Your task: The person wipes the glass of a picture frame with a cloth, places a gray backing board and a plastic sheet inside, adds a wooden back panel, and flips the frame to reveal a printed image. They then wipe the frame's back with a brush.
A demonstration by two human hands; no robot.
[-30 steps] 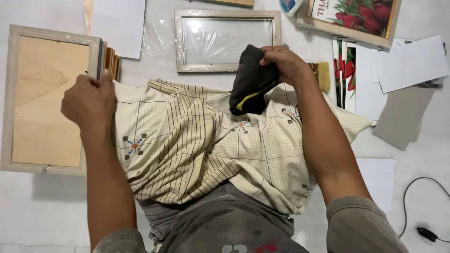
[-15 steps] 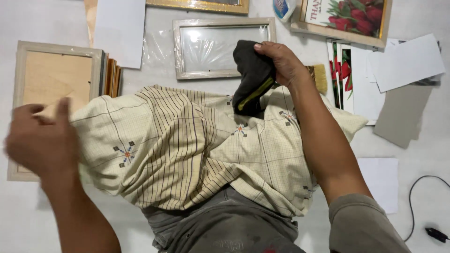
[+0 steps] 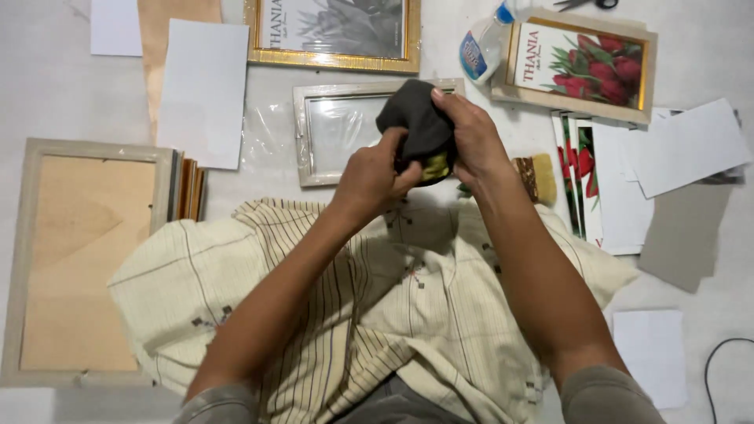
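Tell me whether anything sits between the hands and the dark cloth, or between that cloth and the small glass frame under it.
Nothing visible does. The left hand and right hand both grip the dark cloth directly. The cloth sits over the right end of the small glass frame, and nothing shows between them; whether they touch cannot be told.

A pale grey-white floor [image 3: 47, 78] fills the view under soft, even light, with faint shadows. Taking the cream striped cloth [image 3: 330, 314] as the landmark: left of it lies a large light wooden frame [image 3: 78, 259], back side up. Beyond it sit a small whitewashed frame [image 3: 338, 133] and a gilt frame [image 3: 330, 35]. To its right, white sheets [image 3: 683, 145] and a black cable [image 3: 719, 357].
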